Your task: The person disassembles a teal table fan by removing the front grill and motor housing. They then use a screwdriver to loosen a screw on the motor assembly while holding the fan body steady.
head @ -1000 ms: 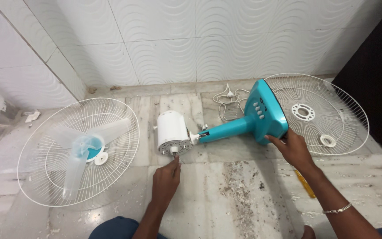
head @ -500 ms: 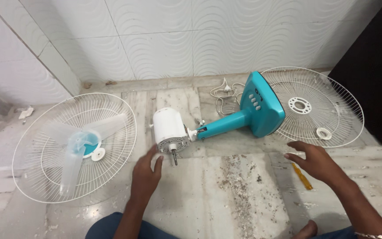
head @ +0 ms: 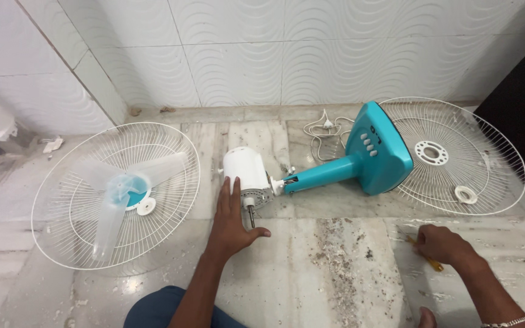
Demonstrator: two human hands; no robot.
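Observation:
A dismantled table fan lies on the marble floor. Its white motor housing (head: pixel 245 172) with a bare shaft joins a teal neck and teal base (head: pixel 379 149). My left hand (head: pixel 232 220) rests flat against the motor's front, fingers spread around the shaft. My right hand (head: pixel 443 244) is down on the floor at the right, closing over a yellow-handled screwdriver (head: pixel 428 259). To the left lies a white wire guard (head: pixel 62 214) with the pale translucent blade (head: pixel 120 188) and a small white nut inside it.
A second white wire guard (head: pixel 487 155) with a white ring on it lies behind the teal base. A white power cord (head: pixel 322 130) is coiled near the tiled wall. Dirt is scattered over the floor between my hands. My knee shows at the bottom edge.
My right hand left the teal base and dropped to the floor onto the screwdriver. My left hand slid up against the motor's front.

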